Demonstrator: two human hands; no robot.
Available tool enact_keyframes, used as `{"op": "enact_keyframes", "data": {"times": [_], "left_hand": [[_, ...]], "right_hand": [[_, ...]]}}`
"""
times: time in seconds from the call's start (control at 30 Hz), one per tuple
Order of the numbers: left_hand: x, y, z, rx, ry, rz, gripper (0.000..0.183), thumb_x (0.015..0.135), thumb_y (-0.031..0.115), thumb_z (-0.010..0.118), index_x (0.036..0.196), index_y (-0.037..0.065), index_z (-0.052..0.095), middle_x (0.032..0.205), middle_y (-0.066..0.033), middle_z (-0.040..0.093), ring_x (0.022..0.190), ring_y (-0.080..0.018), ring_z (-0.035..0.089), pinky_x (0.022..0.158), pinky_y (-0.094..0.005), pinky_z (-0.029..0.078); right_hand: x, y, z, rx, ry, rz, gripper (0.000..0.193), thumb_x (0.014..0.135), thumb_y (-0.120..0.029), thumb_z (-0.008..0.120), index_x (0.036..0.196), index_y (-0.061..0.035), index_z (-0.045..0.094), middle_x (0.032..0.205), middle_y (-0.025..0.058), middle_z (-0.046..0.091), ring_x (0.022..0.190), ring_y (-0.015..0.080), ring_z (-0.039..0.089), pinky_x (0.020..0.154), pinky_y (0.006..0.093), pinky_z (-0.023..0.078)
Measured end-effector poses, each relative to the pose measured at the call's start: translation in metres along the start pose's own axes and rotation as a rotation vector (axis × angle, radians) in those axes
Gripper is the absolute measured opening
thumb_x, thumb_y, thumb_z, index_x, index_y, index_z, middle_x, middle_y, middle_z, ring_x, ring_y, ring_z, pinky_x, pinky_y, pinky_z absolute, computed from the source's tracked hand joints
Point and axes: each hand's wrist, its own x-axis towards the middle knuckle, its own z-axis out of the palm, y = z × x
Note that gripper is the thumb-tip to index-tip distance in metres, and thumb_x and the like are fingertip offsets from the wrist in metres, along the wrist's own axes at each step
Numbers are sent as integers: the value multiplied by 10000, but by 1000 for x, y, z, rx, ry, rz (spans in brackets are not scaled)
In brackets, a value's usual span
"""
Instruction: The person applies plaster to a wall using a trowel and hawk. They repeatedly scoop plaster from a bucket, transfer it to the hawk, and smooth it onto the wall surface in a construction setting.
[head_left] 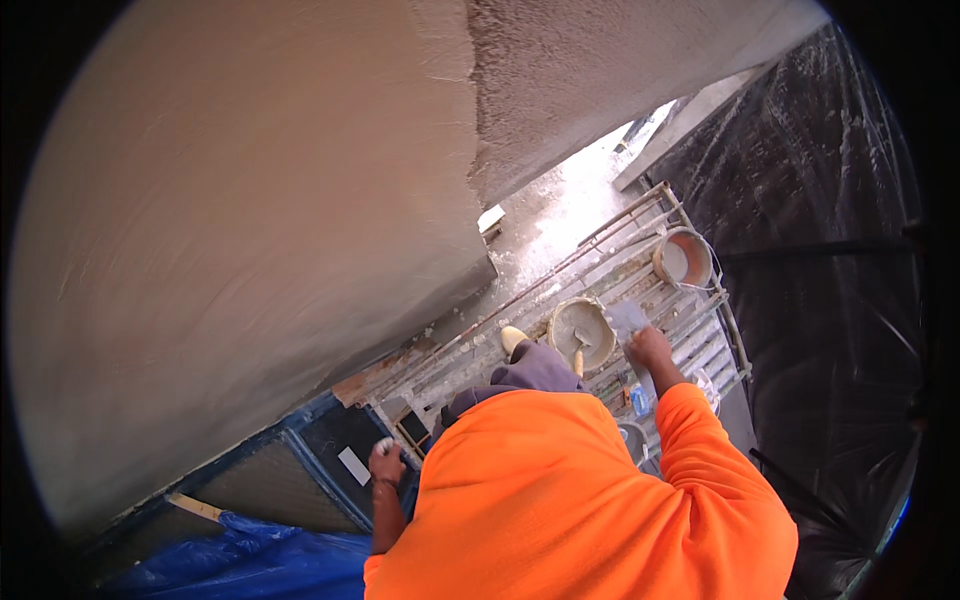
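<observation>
My right hand [650, 348] is closed around a flat plastering trowel [627, 318], its pale grey blade beside the rim of a bucket of grey plaster [562, 318]. A smaller trowel with a wooden handle [578, 362] rests in that bucket, its blade in the plaster. Low at the left, my left hand [386, 462] is closed, with something whitish at its fingers that is too small to name. It hangs near a dark panel bearing a white strip [353, 466]. A wall [270, 210] fills the upper left, smooth on one side of a ragged edge and rough on the other.
I stand on a slatted scaffold platform [640, 285] with metal rails. An orange-lined bucket [697, 260] stands at its far end, and a clear bottle with blue [638, 400] lies near my right arm. Black plastic sheeting [820, 330] hangs at right; blue tarp [260, 560] lies lower left.
</observation>
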Motion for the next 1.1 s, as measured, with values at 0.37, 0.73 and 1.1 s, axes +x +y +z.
{"op": "enact_keyframes", "data": {"times": [0.37,0.73,1.1], "left_hand": [[24,138,8,10,-239,209,476,949,328,714,1325,57,603,1123,-7,673,925,-99,633,680,-273,533],[112,-45,-111,481,-84,148,506,858,347,737,1240,23,665,1164,-206,711,1113,-346,676,978,-403,516],[132,25,-104,619,-170,464,438,738,126,718,1175,159,720,1005,-146,746,991,-332,714,893,-425,557]], "right_hand": [[-13,-69,0,199,123,-63,478,889,-366,651,1123,48,607,1085,316,685,1056,464,661,920,518,523],[-121,-20,102,278,244,190,516,860,-363,689,1107,85,626,1075,339,680,1053,481,662,913,507,527],[-232,-44,101,327,450,177,477,832,-338,752,1070,53,619,1029,311,692,1010,482,668,863,507,525]]}}
